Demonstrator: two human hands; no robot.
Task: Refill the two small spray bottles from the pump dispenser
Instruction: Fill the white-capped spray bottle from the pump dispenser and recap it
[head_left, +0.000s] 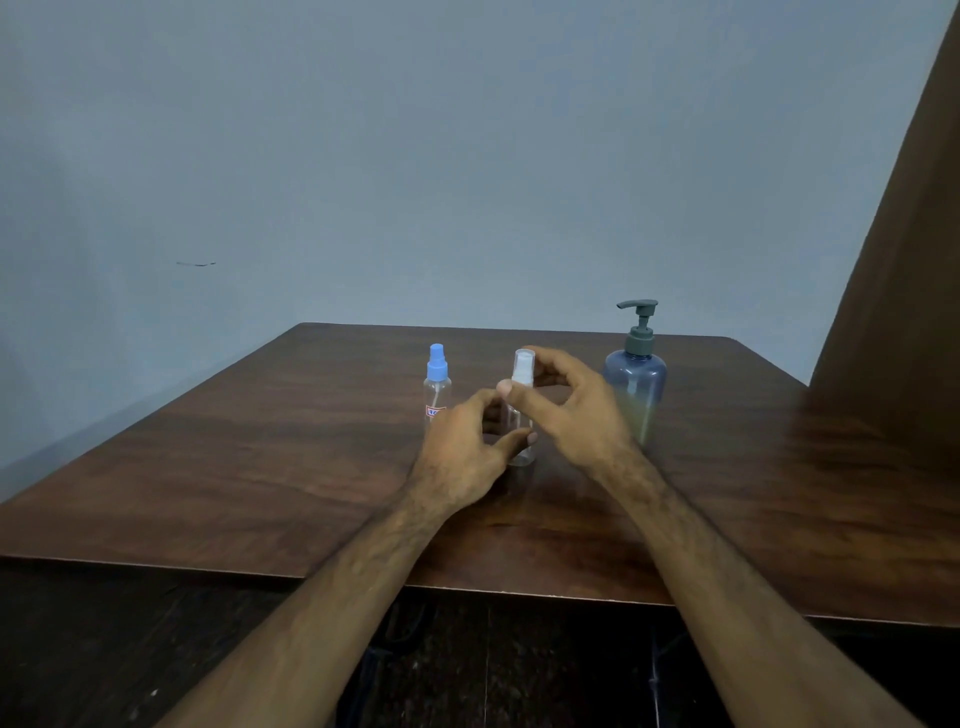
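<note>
Spray bottles and a pump dispenser stand in a loose row toward the far side of the dark wooden table (208, 467), as I watch remotely through the head camera, with a pale blue-grey wall (363, 156) behind and a brown curtain (904, 260) hanging at the right edge. Largest of the three, the pump dispenser (636, 382) stands upright at the right, smoky blue with a grey pump head whose spout points left. Both bare forearms reach in from the near edge toward the middle of the row. My view shows the right hand (576, 410) curled around the top of the clear spray bottle with the white cap (522, 366), thumb and fingers narrowed on the sprayer head, though blur keeps me from telling whether they actually pinch it. Left hand (467, 447) curls around the same bottle's lower body, which rests upright on the table. Apart at the left, untouched, stands the blue-capped spray bottle (437, 382), clear with a small red label.
</note>
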